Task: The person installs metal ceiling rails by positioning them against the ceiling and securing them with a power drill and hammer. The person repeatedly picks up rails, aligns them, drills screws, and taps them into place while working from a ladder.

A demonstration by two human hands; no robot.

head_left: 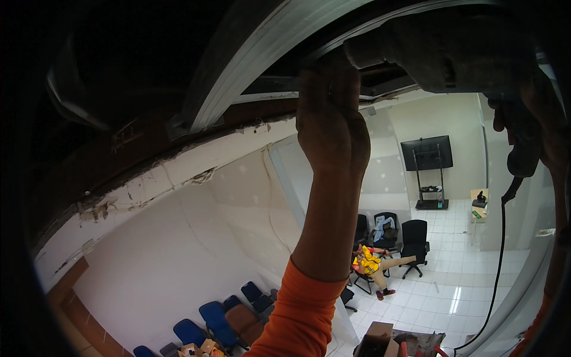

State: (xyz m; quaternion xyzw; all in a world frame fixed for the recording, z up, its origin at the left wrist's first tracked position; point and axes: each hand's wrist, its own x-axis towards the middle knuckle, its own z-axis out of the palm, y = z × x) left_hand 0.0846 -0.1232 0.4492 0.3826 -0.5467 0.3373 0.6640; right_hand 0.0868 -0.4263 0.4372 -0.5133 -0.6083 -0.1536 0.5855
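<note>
My left hand (333, 119) is raised overhead in an orange sleeve, its fingers closed together in the shadow below the metal ceiling framing. What they pinch, if anything, is lost in the dark. Just right of those fingers is the nose of a dark corded power drill (458, 50), lying nearly level and pointing left. My right hand (544, 113), at the right edge, wraps round the drill's handle. A black cord hangs from the grip. A pale metal channel (247, 56) slants across the ceiling opening to the left of my left hand.
A broken plaster edge (148, 172) borders the ceiling opening. Far below, a person in a yellow vest (370, 260) sits among black chairs. Blue chairs (215, 318) line the left wall. A screen on a stand (427, 153) stands farther back; an open cardboard box (377, 340) is below me.
</note>
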